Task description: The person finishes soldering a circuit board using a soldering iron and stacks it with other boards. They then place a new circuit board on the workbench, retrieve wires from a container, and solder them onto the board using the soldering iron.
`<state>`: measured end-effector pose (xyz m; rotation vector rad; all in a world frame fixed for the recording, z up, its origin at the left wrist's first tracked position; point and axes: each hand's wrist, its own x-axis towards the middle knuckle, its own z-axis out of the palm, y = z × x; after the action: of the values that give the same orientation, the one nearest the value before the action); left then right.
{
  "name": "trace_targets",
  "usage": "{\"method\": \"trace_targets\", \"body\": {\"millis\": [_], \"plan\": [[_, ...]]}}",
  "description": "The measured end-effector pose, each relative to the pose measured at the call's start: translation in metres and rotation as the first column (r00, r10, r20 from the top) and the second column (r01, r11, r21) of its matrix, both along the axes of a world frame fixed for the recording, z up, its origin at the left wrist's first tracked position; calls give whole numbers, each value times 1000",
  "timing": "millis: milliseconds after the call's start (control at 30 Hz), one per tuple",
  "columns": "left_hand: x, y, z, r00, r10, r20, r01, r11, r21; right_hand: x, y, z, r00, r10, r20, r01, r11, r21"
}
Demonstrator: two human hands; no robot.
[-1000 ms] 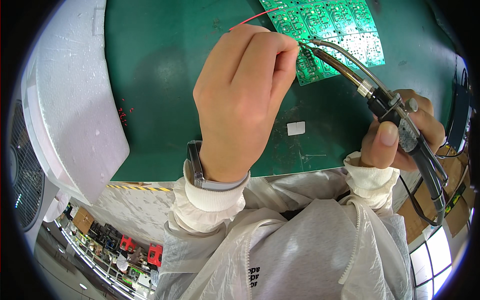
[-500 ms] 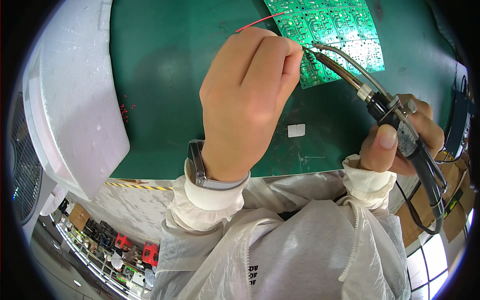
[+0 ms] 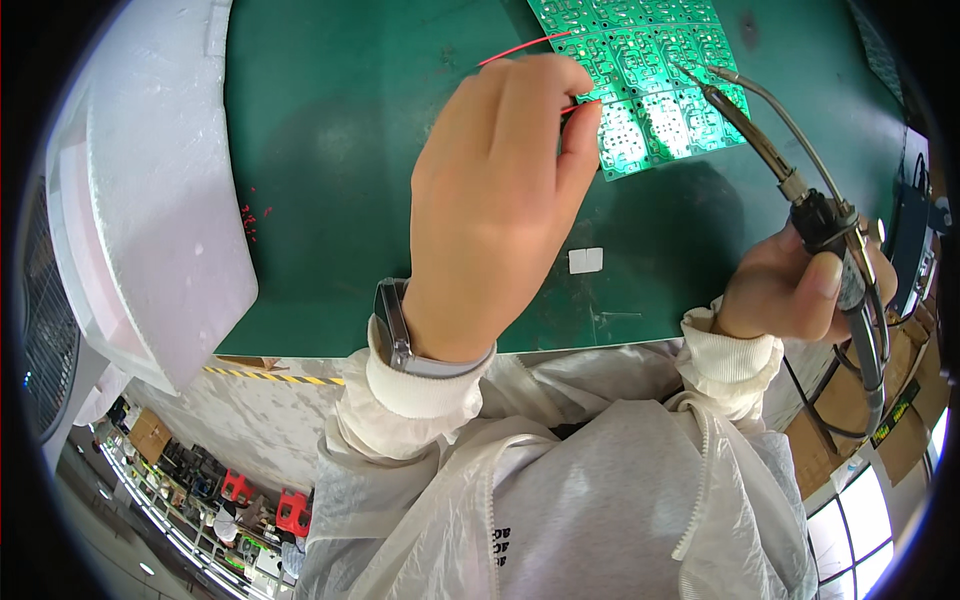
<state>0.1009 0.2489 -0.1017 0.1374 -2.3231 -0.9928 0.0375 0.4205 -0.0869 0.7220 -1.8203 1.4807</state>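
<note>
A green circuit board panel (image 3: 660,125), divided into many small boards, lies at the top of the green mat. My left hand (image 3: 500,200) is at its left edge, thumb and forefinger closed on a short red wire (image 3: 568,109). Another red wire (image 3: 520,46) sticks out leftward from the panel's upper left edge, above my knuckles. In my right hand (image 3: 800,290) is a soldering iron (image 3: 750,135) with a thin metal solder feed tube (image 3: 785,110) alongside. Its tip points up and left over the panel's right part; whether it touches cannot be made out.
White foam (image 3: 165,200) stands along the mat's left side, with small red scraps (image 3: 250,220) beside it. A small white piece (image 3: 585,261) lies on the green mat (image 3: 330,230) below the panel. The iron's black cable (image 3: 840,430) hangs at right, near cardboard (image 3: 815,455).
The soldering iron has drawn back from my left fingertips, up and to the right. My left thumb and forefinger have shifted slightly, and the red wire between them now shows.
</note>
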Motion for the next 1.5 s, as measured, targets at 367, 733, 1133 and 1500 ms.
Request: {"method": "trace_targets", "body": {"millis": [367, 733, 1133, 1500], "plan": [[-11, 24, 37, 978, -164, 131, 48, 780, 624, -7, 7, 5, 976, -69, 204, 146, 910, -388], [-6, 57, 19, 970, -217, 108, 118, 813, 570, -17, 71, 3, 886, -350, 305, 430, 867, -253], [13, 63, 9, 982, -148, 121, 54, 821, 568, -11, 61, 5, 923, -230, 309, 325, 895, -304], [-30, 57, 4, 997, -83, -7, 70, 785, 616, -13, 65, -2, 932, -139, 336, 246, 921, -300]]}}
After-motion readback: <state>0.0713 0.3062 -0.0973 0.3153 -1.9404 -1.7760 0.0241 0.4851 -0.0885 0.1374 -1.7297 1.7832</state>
